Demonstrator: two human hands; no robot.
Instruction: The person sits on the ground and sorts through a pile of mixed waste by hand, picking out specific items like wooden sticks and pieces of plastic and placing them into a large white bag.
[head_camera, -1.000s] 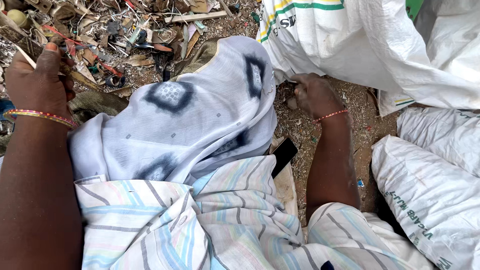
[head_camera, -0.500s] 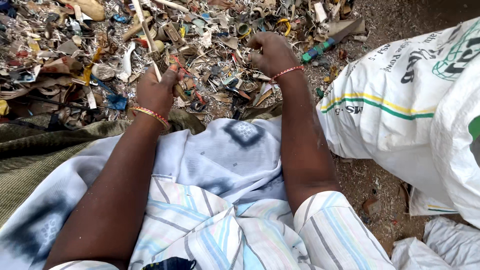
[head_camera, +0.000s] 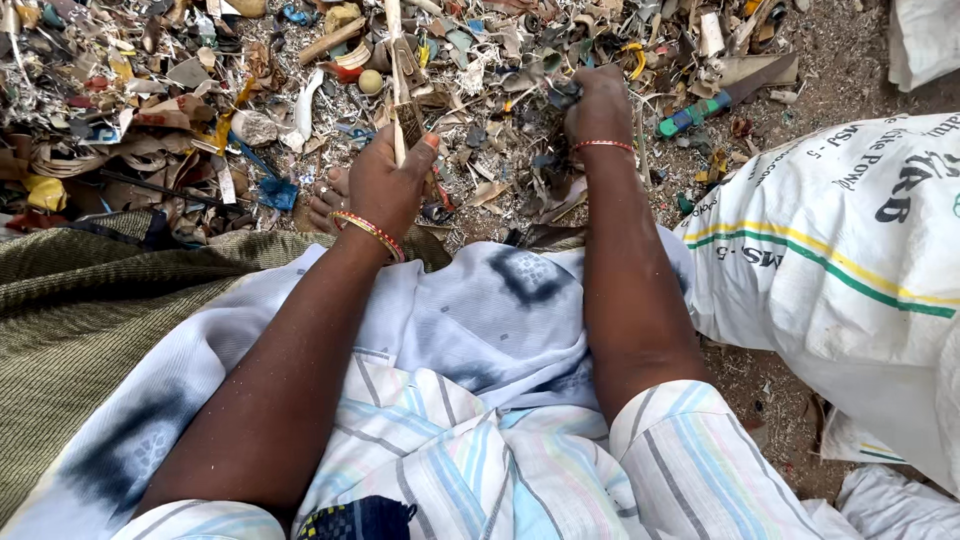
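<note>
**Scrap being picked over with a stick and a bare hand**

A thin pale stick is being held upright in the left hand, the fingers pressed together around its lower end and the thumb laid against it. The stick is rising out of the fist towards the top edge of the view, with a brown strip of scrap lying against it; whether that strip is attached or merely behind it cannot be told. The right hand is being lowered, knuckles up, into the scrap heap; its fingers are curled down into dark bits, but what, if anything, is being pinched cannot be told, since the fingertips are hidden.

The heap is lying on the ground ahead of the knees, just beyond the pale blue cloth over the lap. A white sack is lying to the right, near the right forearm, and a green woven cloth to the left.

To do this well, the stick is best kept firmly gripped low down, so that its tip can be steered through the litter rather than flexing. Sharp or splintered pieces are likely mixed in, so the bare fingers are better closed on one piece at a time, from above, than pushed deep. A green-handled tool is lying just right of the right hand and is being left untouched.
</note>
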